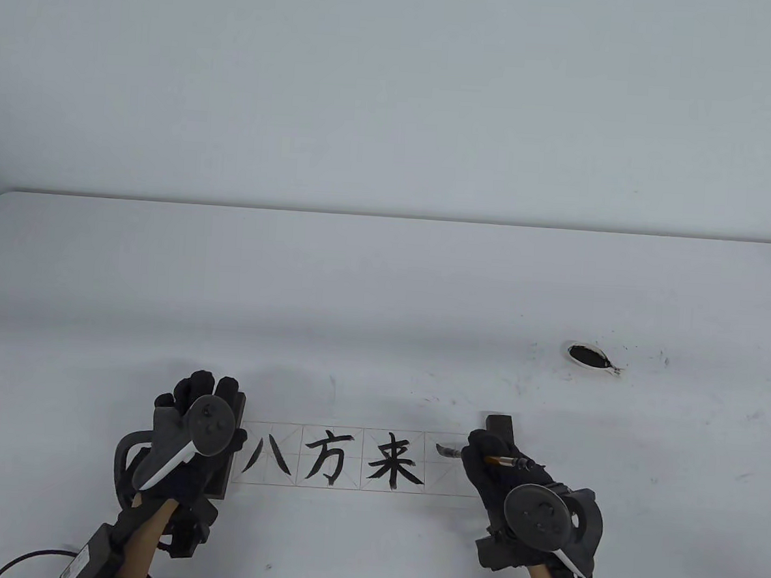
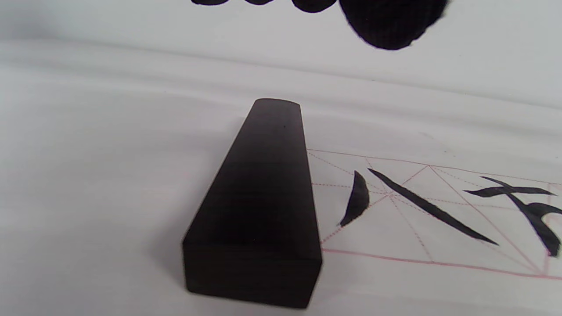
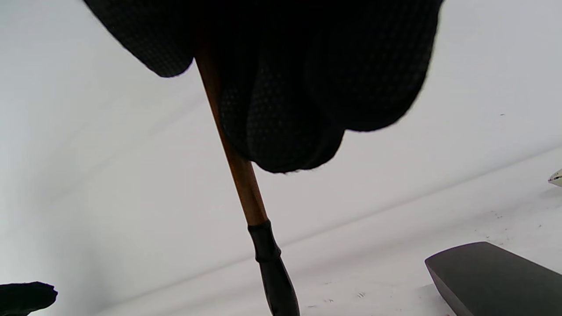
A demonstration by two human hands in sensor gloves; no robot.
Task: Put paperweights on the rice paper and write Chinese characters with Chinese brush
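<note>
A strip of gridded rice paper (image 1: 350, 434) lies near the table's front edge and bears three black characters (image 1: 332, 463). In its fourth cell, a short fresh stroke (image 1: 446, 449) shows just left of my right hand (image 1: 488, 453). That hand grips a brown-handled brush (image 3: 239, 169), whose black head (image 3: 275, 276) points down at the paper. My left hand (image 1: 212, 393) lies with straight fingers over the dark paperweight (image 2: 259, 206) on the paper's left end. A second paperweight (image 1: 499, 424) holds the right end, mostly hidden under my right hand.
A small white ink dish (image 1: 589, 355) full of black ink sits at the right rear, with ink specks scattered around it. The white table (image 1: 385, 289) runs back to a pale wall. A cable (image 1: 23, 557) trails off my left wrist at the front left.
</note>
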